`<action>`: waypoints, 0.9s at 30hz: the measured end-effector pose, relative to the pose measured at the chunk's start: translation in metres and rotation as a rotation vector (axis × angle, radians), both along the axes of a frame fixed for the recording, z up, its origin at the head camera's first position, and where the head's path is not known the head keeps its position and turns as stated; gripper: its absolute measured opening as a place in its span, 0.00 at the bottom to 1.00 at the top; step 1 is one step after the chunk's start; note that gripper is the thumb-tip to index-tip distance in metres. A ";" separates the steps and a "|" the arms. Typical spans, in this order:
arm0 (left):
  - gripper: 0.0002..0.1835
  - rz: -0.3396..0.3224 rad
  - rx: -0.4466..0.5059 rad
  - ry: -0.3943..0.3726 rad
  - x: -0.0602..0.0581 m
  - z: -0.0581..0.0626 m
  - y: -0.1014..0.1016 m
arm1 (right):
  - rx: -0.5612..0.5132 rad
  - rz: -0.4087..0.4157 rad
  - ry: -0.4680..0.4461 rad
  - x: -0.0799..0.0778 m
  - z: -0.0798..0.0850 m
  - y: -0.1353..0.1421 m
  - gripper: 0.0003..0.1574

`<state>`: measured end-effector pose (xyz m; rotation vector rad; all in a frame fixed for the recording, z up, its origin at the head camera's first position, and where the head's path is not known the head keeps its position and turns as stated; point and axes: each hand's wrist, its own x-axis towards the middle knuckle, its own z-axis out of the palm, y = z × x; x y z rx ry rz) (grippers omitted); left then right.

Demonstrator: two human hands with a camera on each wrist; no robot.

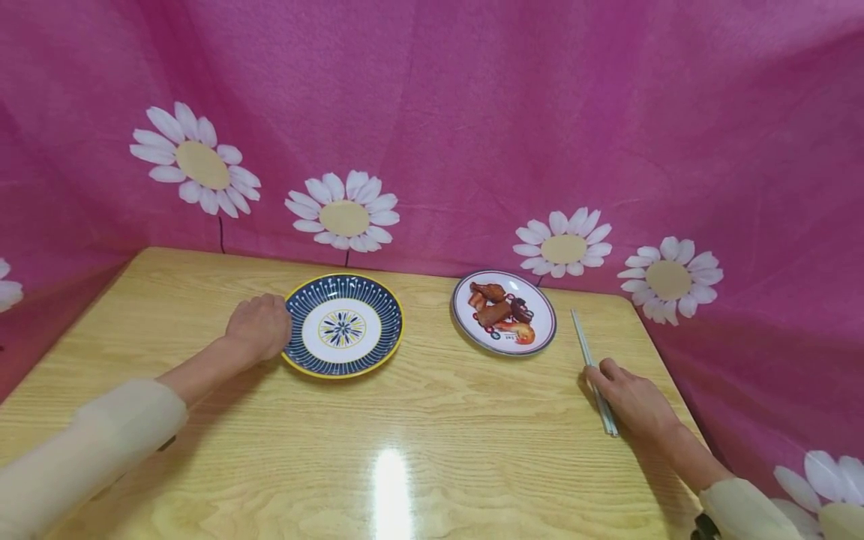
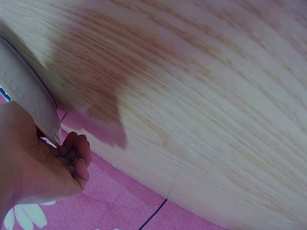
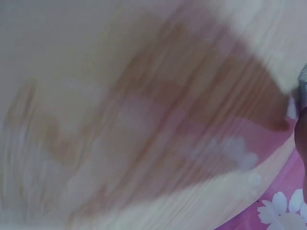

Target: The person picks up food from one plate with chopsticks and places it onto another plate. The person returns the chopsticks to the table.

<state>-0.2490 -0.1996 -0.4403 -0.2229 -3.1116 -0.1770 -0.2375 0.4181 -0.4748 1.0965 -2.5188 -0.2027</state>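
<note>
My left hand (image 1: 262, 330) grips the left rim of a dark blue and white plate (image 1: 344, 330) with a yellow edge. In the left wrist view, the fingers of that hand (image 2: 41, 165) are curled at the edge of the plate (image 2: 24, 79), whose pale underside shows. On the right of the table, my right hand (image 1: 634, 399) pinches a pair of light grey chopsticks (image 1: 582, 339) near their middle. They point away from me. Only a dark sliver of the right hand (image 3: 301, 139) appears at the edge of the right wrist view.
Between the hands, toward the back, a white plate (image 1: 466, 289) with a dark rim holds several pieces of food, among them a shrimp (image 1: 521, 330). Everything is on a light wood table (image 1: 432, 435). A pink cloth (image 1: 439, 135) with daisies hangs behind and beside it.
</note>
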 end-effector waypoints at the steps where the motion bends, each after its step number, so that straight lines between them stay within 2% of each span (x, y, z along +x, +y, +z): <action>1: 0.16 -0.001 0.000 -0.001 0.000 0.000 0.000 | -0.027 -0.018 0.008 0.000 0.000 -0.001 0.29; 6: 0.16 -0.007 -0.008 -0.007 -0.003 -0.001 0.001 | -0.179 -0.134 0.021 -0.001 0.006 -0.008 0.27; 10: 0.17 -0.003 -0.028 -0.005 -0.005 -0.001 0.002 | -0.281 -0.183 -0.023 -0.004 0.014 -0.017 0.24; 15: 0.19 0.003 -0.029 -0.008 -0.006 0.000 0.002 | -0.319 -0.185 -0.049 -0.008 0.023 -0.032 0.19; 21: 0.23 0.014 -0.009 -0.051 -0.006 -0.001 -0.001 | -0.352 -0.233 -0.112 -0.007 0.032 -0.059 0.16; 27: 0.28 0.017 0.023 -0.088 -0.006 -0.002 -0.005 | -0.408 -0.243 -0.097 -0.008 0.033 -0.077 0.16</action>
